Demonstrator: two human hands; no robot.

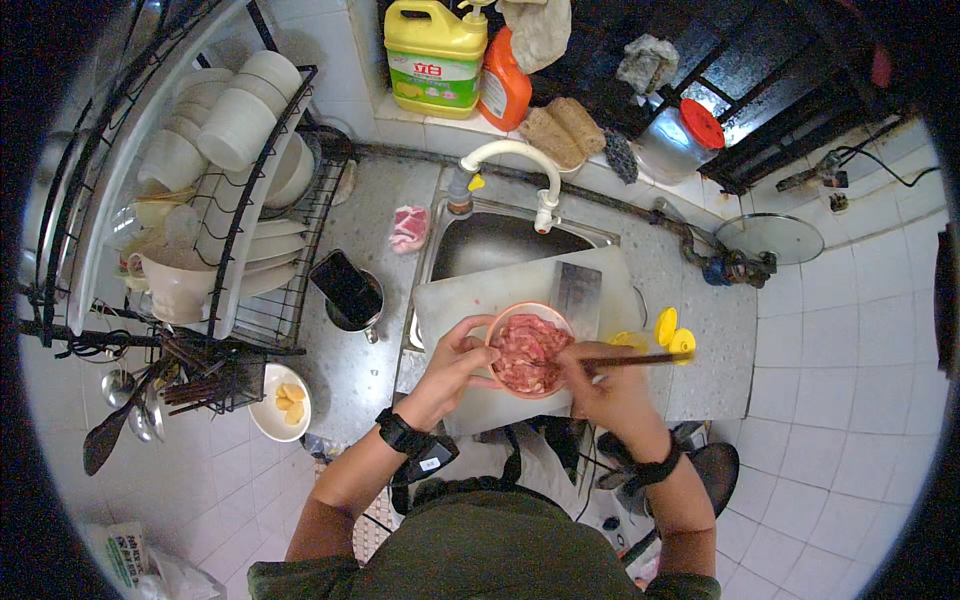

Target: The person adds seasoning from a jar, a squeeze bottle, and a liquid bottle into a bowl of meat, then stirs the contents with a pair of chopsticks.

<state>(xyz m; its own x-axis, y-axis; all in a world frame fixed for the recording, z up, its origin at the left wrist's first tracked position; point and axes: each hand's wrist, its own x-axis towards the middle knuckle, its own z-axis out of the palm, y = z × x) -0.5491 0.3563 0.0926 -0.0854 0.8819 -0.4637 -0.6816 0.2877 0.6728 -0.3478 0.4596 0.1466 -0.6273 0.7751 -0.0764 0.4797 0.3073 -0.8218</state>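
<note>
My left hand (pixel 457 362) grips the left rim of a bowl with an orange-red edge (pixel 497 318), its thumb over the rim. Raw sliced meat (pixel 535 345) fills the bowl. In my right hand (pixel 610 390) is a pair of brown chopsticks (pixel 645 360), closed in the fingers; the tips reach into the meat and the thick ends point right, slightly blurred. Under the bowl lies a white cutting board (pixel 450 295), set across the front of the sink. A cleaver (pixel 577 290) rests on the board just beyond the bowl.
Yellow-capped bottles (pixel 683 342) stand right of the board. A faucet (pixel 515 150) arches over the sink (pixel 500 245). To the left are a pot with a black phone on it (pixel 345 290), a packet of meat (pixel 409 228), a dish rack (pixel 270 180) and a white bowl (pixel 268 415) holding yellowish pieces.
</note>
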